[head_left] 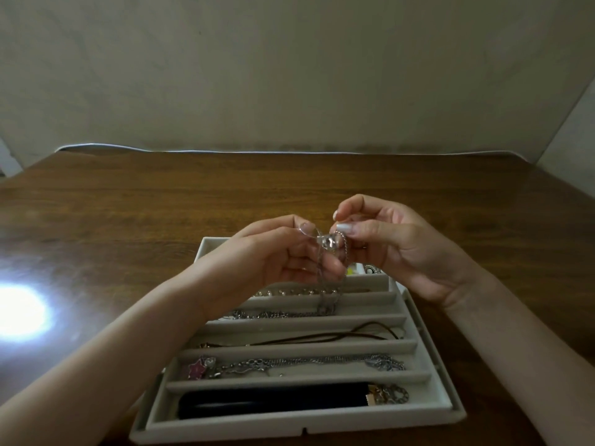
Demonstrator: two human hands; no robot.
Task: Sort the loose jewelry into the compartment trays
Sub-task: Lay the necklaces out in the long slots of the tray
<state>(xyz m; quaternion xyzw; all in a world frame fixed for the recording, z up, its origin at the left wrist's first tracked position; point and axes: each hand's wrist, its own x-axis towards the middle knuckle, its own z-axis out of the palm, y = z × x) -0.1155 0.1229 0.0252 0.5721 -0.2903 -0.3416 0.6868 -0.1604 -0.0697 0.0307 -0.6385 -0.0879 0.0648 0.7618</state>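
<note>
A grey compartment tray [309, 423] with long slots lies on the wooden table in front of me. Above its far end both hands hold a silver necklace [329, 244] with a shiny pendant. My left hand [277, 259] pinches one side of it and my right hand [383, 249] pinches the other. Its chain hangs down into the second slot from the far end. Other slots hold a silver chain, a dark cord necklace [354, 336], a chain with a pink star charm [197, 368], and a black band [270, 400] with a gold clasp.
A second tray [212, 244] lies under the far end of the first, mostly hidden by my hands. The brown wooden table [128, 204] runs back to a pale wall. A bright glare spot [19, 312] sits on the table at the left.
</note>
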